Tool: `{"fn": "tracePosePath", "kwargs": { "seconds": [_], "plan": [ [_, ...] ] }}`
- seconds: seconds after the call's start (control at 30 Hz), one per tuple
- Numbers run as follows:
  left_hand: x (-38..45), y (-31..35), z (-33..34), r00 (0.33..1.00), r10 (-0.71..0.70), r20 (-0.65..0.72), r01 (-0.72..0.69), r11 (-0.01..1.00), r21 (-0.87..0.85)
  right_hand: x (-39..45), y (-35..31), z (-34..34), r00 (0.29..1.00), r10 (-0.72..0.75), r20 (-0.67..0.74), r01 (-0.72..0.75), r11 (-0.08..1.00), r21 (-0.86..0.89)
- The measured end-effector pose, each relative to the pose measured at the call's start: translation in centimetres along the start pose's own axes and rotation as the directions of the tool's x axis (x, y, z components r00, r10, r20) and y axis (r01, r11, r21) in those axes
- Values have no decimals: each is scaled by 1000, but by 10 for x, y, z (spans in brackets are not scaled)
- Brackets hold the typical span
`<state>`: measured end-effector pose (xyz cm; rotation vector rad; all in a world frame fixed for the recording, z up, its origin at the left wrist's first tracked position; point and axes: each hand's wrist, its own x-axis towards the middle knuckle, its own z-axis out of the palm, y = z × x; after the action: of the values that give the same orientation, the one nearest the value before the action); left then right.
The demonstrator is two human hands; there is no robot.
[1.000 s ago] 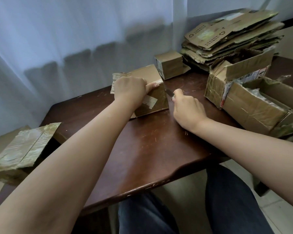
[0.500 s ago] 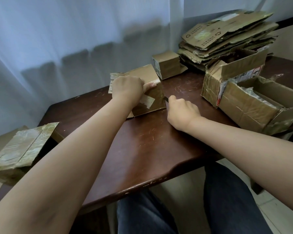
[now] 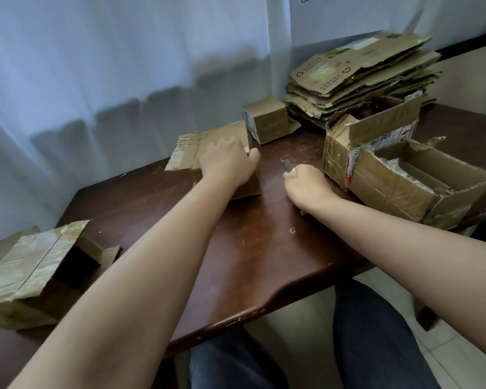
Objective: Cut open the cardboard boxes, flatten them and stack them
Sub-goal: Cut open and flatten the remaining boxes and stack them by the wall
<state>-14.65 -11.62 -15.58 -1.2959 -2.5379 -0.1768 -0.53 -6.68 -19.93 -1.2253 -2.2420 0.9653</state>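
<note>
Two hands are over the dark wooden table [image 3: 264, 248] as I watch. My left hand [image 3: 227, 161] curls its fingers over the top of the taped box [image 3: 208, 138] near the middle of the table and grips it. My right hand [image 3: 306, 186] sits just beside that box, apart from it, fingers closed round a small knife [image 3: 287, 165] whose tip pokes out. Flattened boxes [image 3: 359, 74] are stacked at the far right corner, open boxes [image 3: 404, 178] in front of them
</note>
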Motion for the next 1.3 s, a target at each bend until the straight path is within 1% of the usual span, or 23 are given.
{"fn": "tracePosePath", "kwargs": {
  "seconds": [0.07,0.13,0.2,0.27,0.3,0.37,0.43,0.5,0.53,0.6,0.7,0.8,0.9,1.0,1.07,1.17,1.3],
  "plan": [
    [-6,-20,-5,991,132,22,-128,983,-129,5,5,-1,1000,12,-7,-11,992,122],
    [-19,-47,-15,960,270,73,-245,937,-248,9,8,-1,997,-31,-72,43,985,169],
    [-34,-73,-28,933,335,128,-277,900,-337,12,6,0,971,-142,-191,166,979,117],
    [-43,-97,-37,924,350,152,-285,898,-334,14,-1,0,917,-283,-282,310,949,53],
    [-46,-107,-39,928,343,145,-286,906,-311,14,-6,0,883,-360,-300,378,926,0],
    [-50,-120,-41,940,319,120,-283,927,-248,14,-17,1,820,-506,-266,486,862,-142],
    [-55,-121,-34,945,310,102,-292,943,-163,13,-28,4,781,-609,-141,562,782,-270],
    [-59,-115,-23,951,304,55,-302,952,-46,12,-36,9,748,-663,-18,613,702,-363],
    [-61,-111,-17,952,305,19,-305,952,25,12,-37,11,736,-677,11,626,675,-390],
    [-64,-105,-2,943,324,-75,-311,940,142,13,-36,15,720,-694,10,634,651,-417],
    [-65,-102,12,921,335,-197,-301,936,185,14,-32,22,697,-717,-13,632,623,-461],
    [-62,-99,14,901,361,-242,-299,918,258,17,-31,27,656,-754,-47,642,589,-490],
    [-58,-96,16,889,383,-250,-294,897,330,18,-29,31,598,-799,-56,658,529,-536],
    [-57,-95,12,889,400,-221,-316,888,334,18,-27,31,576,-817,-25,647,474,-597],
    [-58,-96,7,888,415,-199,-329,875,356,19,-27,28,549,-836,-3,634,418,-651],
    [-59,-98,0,883,438,-168,-359,862,359,23,-32,23,512,-856,70,618,310,-723],
    [-57,-102,0,878,447,-170,-372,862,343,26,-42,15,508,-838,199,587,168,-792]
  ]
}}
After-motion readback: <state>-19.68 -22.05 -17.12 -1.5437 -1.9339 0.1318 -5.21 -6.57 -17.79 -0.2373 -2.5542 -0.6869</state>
